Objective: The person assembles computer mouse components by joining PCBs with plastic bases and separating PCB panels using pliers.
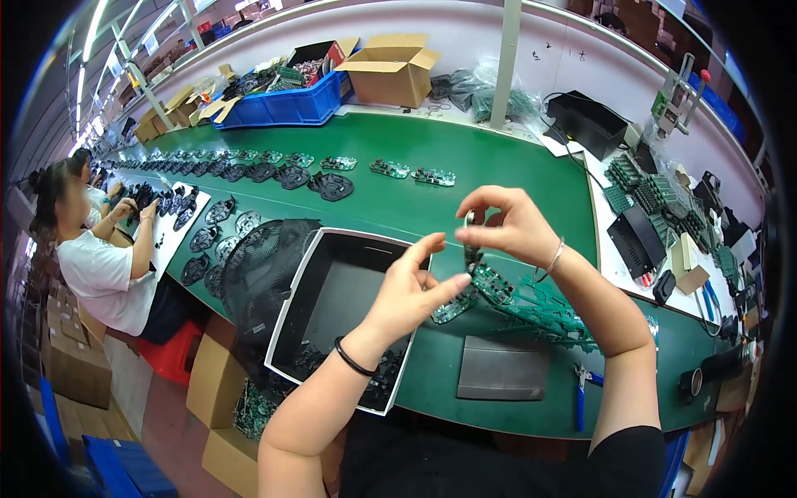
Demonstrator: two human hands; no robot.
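Holding circuit board (490,282) — long axis slanting down-right | right hand (508,226) grip above

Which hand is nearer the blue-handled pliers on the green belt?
Right. The right hand is raised above and left of the blue-handled pliers; the left hand is farther left, over the black bin.

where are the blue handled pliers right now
In the head view, the blue handled pliers lie on the green belt at lower right, beside the grey pad and just inside the right forearm.
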